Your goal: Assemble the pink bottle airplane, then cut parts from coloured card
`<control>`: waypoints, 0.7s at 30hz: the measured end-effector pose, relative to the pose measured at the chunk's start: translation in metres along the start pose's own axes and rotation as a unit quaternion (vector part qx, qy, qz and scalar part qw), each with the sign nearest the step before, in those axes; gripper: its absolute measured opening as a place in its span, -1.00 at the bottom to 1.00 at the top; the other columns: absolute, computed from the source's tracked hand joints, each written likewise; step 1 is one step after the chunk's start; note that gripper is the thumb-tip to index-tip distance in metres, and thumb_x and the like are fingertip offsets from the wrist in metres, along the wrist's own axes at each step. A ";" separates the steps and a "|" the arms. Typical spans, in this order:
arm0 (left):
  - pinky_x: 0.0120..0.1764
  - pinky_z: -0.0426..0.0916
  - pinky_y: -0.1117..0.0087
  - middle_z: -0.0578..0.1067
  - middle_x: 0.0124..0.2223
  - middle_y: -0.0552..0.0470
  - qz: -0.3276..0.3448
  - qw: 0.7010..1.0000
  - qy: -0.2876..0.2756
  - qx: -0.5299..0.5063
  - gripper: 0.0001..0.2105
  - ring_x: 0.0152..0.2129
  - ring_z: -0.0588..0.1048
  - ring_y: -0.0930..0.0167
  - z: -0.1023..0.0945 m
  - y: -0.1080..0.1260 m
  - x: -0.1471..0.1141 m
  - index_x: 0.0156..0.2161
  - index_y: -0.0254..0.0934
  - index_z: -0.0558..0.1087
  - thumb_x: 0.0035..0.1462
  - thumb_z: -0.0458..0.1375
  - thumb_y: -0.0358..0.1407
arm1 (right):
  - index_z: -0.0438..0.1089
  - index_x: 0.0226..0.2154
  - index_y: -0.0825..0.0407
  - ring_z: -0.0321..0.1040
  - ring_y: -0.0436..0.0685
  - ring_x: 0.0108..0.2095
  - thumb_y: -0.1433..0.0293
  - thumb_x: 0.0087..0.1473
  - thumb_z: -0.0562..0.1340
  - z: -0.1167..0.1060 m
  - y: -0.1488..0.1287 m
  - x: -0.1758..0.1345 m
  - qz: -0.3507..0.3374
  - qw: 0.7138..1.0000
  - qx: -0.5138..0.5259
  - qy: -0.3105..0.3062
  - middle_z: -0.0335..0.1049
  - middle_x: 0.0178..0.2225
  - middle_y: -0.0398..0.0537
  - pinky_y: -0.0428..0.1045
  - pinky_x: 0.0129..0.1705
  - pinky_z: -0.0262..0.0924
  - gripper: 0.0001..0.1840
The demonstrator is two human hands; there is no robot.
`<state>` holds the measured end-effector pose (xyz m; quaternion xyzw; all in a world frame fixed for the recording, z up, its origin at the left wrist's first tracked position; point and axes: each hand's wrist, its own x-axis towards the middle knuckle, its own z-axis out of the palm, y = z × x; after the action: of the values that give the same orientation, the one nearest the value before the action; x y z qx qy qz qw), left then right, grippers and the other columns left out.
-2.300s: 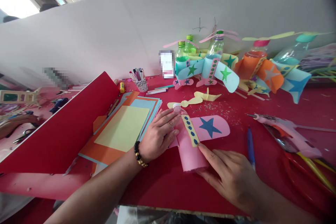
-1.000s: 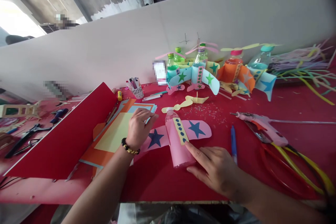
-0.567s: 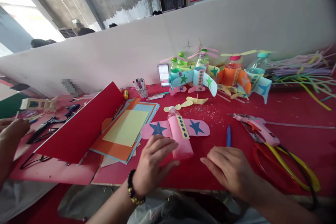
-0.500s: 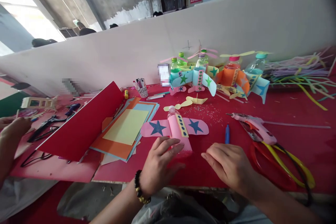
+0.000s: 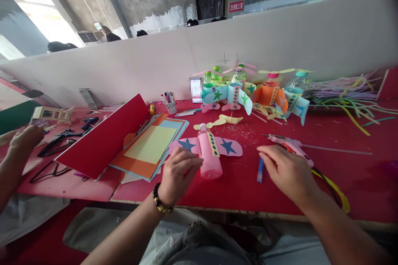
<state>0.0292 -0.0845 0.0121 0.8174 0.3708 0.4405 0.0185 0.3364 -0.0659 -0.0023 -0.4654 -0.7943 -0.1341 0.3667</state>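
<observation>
A pink paper-wrapped bottle plane point(image 5: 209, 161) lies on the red table, its cap end pointing away from me. Its pink wings carry dark blue stars, and a yellow strip with blue dots runs along the body. My left hand point(image 5: 178, 176), wearing a beaded bracelet, is beside the bottle and over the left wing, fingers bent and drawn together. My right hand point(image 5: 287, 172) hovers right of the plane with curled fingers, thumb and forefinger close together. Whether either hand pinches something small is not visible. Near the right fingertips lies a blue pen point(image 5: 260, 169); behind that hand is a pink glue gun point(image 5: 290, 144).
Coloured paper sheets point(image 5: 151, 145) and a leaning red board point(image 5: 105, 136) are at left. Several finished bottle planes point(image 5: 270, 93) stand at the back, beside pipe cleaners point(image 5: 342, 91). A pen cup point(image 5: 170, 105) and yellow paper propellers point(image 5: 222, 121) sit mid-table. Another person's hand point(image 5: 26, 140) works far left.
My left hand has lifted back from the bottle's lower end, its fingers closing together. My right hand has moved forward and right, toward the glue gun. The view has shifted slightly.
</observation>
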 end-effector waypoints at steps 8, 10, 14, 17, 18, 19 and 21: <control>-0.22 0.32 0.34 0.56 -0.38 0.01 -0.105 0.987 -0.044 0.112 -0.77 -0.35 0.46 0.36 -0.017 -0.053 0.089 -0.43 -0.24 0.52 0.15 0.15 -0.16 | 0.46 -0.26 -0.06 0.47 0.34 -0.39 0.11 0.08 0.19 -0.027 0.070 0.001 0.254 0.949 -0.122 -0.142 0.56 -0.36 0.02 0.05 -0.52 0.13 -0.71; -0.20 0.33 0.34 0.58 -0.32 0.02 -0.112 0.981 -0.092 0.128 -0.78 -0.30 0.48 0.35 -0.004 -0.065 0.115 -0.37 -0.23 0.55 0.15 0.14 -0.16 | 0.47 -0.33 -0.05 0.46 0.42 -0.36 -0.01 0.06 0.16 -0.034 0.086 0.000 0.302 0.921 -0.134 -0.205 0.55 -0.37 0.10 0.08 -0.51 0.11 -0.60; -0.17 0.36 0.36 0.58 -0.15 0.00 -0.092 0.944 -0.261 0.183 -0.74 -0.21 0.50 0.33 0.042 -0.079 0.161 -0.17 -0.20 0.55 0.15 0.10 -0.15 | 0.49 -0.44 -0.05 0.44 0.42 -0.40 -0.14 0.02 0.09 -0.038 0.102 0.001 0.365 0.868 -0.116 -0.315 0.53 -0.42 0.14 0.12 -0.49 0.10 -0.46; -0.06 0.34 0.32 0.53 -0.01 -0.06 -0.065 0.912 -0.344 0.215 -0.68 -0.05 0.45 0.26 0.088 -0.087 0.186 -0.04 -0.22 0.50 0.10 0.15 -0.22 | 0.49 -0.45 -0.04 0.43 0.40 -0.41 -0.15 -0.02 0.11 -0.032 0.107 0.002 0.378 0.860 -0.097 -0.329 0.51 -0.43 0.16 0.11 -0.49 0.09 -0.45; -0.03 0.32 0.31 0.51 0.01 -0.08 -0.060 0.906 -0.356 0.220 -0.66 -0.02 0.43 0.23 0.102 -0.090 0.192 -0.02 -0.23 0.49 0.08 0.17 -0.25 | 0.50 -0.44 -0.03 0.43 0.41 -0.41 -0.14 -0.04 0.14 -0.028 0.109 0.001 0.382 0.860 -0.096 -0.323 0.51 -0.43 0.19 0.11 -0.49 0.09 -0.46; -0.01 0.31 0.30 0.50 0.02 -0.11 -0.058 0.902 -0.365 0.225 -0.64 0.00 0.42 0.22 0.116 -0.093 0.197 -0.01 -0.25 0.48 0.05 0.19 -0.28 | 0.50 -0.44 -0.02 0.43 0.42 -0.41 -0.14 -0.06 0.17 -0.025 0.111 0.001 0.386 0.861 -0.096 -0.317 0.50 -0.42 0.21 0.11 -0.50 0.09 -0.47; 0.00 0.30 0.29 0.49 0.03 -0.13 -0.060 0.894 -0.379 0.233 -0.61 0.03 0.39 0.20 0.139 -0.099 0.204 0.00 -0.25 0.47 0.01 0.22 -0.31 | 0.49 -0.47 -0.02 0.42 0.43 -0.42 -0.12 -0.09 0.20 -0.020 0.116 0.000 0.391 0.862 -0.091 -0.311 0.49 -0.43 0.22 0.10 -0.50 0.09 -0.48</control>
<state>0.1413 0.1554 0.0357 0.8793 0.4761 -0.0038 -0.0069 0.4422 -0.0154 -0.0033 -0.7866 -0.6041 0.1003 0.0791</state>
